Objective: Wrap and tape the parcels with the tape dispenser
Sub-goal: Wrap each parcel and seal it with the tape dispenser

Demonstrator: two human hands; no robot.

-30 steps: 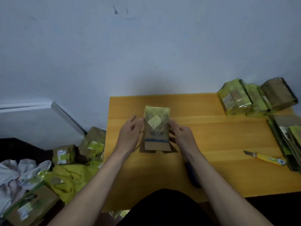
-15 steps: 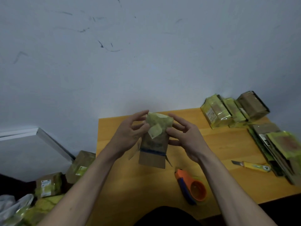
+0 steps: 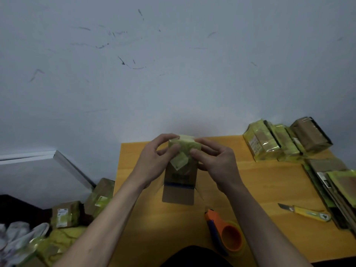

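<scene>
A small brown cardboard parcel [image 3: 179, 189] with a blue stripe and yellow-green tape over its upper half is held above the wooden table [image 3: 260, 189]. My left hand [image 3: 154, 160] grips its top left side, thumb on the front face. My right hand [image 3: 215, 162] grips the top right side, thumb pressing the taped front beside a pale label. Clear tape trails from the parcel's lower corners. The orange and blue tape dispenser [image 3: 225, 232] lies on the table near the front edge, just inside my right forearm, untouched.
Several taped parcels [image 3: 279, 141] lie at the table's back right, next to a stack of flat cartons [image 3: 335, 185] along the right edge. A yellow utility knife [image 3: 306, 211] lies front right. More parcels [image 3: 81, 205] and yellow wrapping lie on the floor at the left.
Both hands lifted the parcel off the table and shifted up to its taped top end. The camera tilted up, bringing the tape dispenser into view.
</scene>
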